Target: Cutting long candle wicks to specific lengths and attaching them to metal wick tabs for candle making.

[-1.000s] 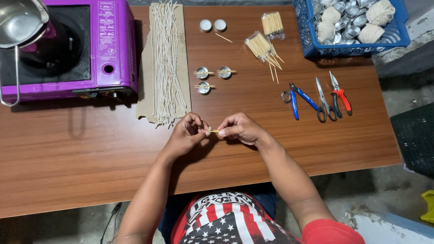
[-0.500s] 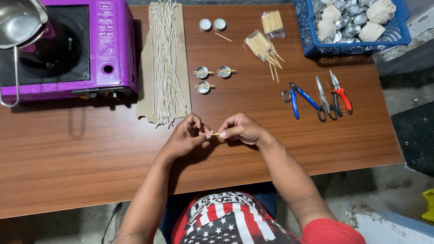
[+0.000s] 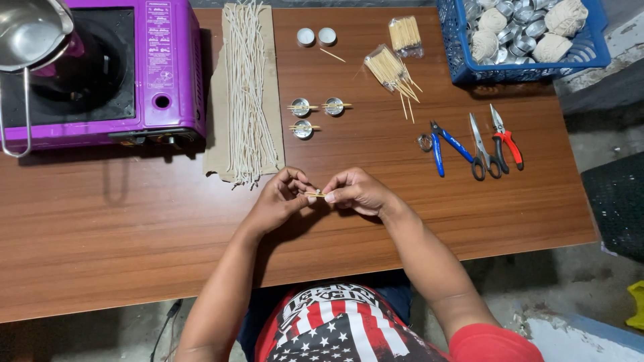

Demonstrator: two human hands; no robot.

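Observation:
My left hand (image 3: 280,198) and my right hand (image 3: 358,190) meet over the middle of the brown wooden table (image 3: 134,228). Between their fingertips they pinch a thin wooden toothpick (image 3: 316,195), held level; something small and pale sits at its left end, too small to make out. Three small metal cups (image 3: 302,108) with toothpicks laid across their rims stand just beyond the hands. A bundle of white wicks (image 3: 247,87) lies on a piece of cardboard to the left of those cups.
A purple portable stove (image 3: 107,74) with a steel pot (image 3: 30,33) fills the far left. Two toothpick packets (image 3: 392,66), two filled tea-light cups (image 3: 315,36), blue pliers (image 3: 443,144), scissors (image 3: 479,147), red cutters (image 3: 506,141) and a blue basket (image 3: 516,67) of cups and string balls lie right.
Both hands stay in place on the toothpick; only the fingers of the left hand shift slightly at its left end.

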